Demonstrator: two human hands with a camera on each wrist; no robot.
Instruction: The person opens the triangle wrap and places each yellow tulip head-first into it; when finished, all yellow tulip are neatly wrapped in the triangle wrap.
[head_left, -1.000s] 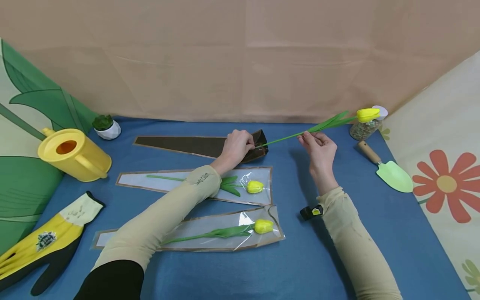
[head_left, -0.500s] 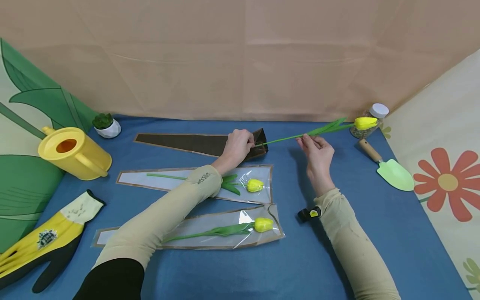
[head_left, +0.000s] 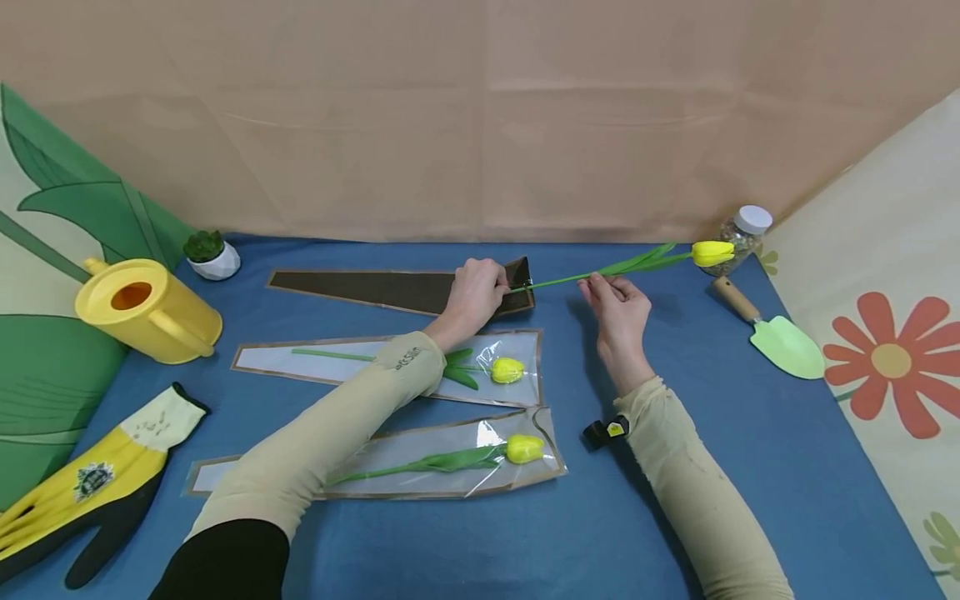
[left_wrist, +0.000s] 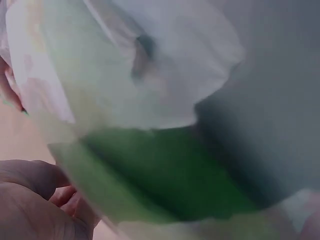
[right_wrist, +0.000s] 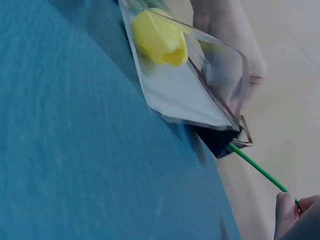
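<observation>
At the back of the table lies a long dark flower sleeve (head_left: 360,287), its wide mouth propped open toward the right. My left hand (head_left: 474,296) pinches it near that mouth. With thumb and fingertips, my right hand (head_left: 621,321) pinches the green stem of a yellow tulip (head_left: 712,253). The stem's lower end runs into the sleeve's mouth, seen in the right wrist view as a thin green stem (right_wrist: 259,168). Nearer me lie two clear-fronted sleeves, each with a tulip inside: a middle sleeve (head_left: 262,358) and a front sleeve (head_left: 457,437), both partly under my left arm.
A yellow watering can (head_left: 150,308), a potted succulent (head_left: 213,256) and a yellow-black glove (head_left: 105,475) are on the left. At right stand a lidded jar (head_left: 742,233) and a green trowel (head_left: 783,343). A brown sheet (head_left: 480,125) hangs behind the blue tablecloth (head_left: 450,550).
My right hand has moved left with the tulip, bringing its flower and leaves closer to the dark sleeve's mouth. My left hand has stayed at the mouth.
</observation>
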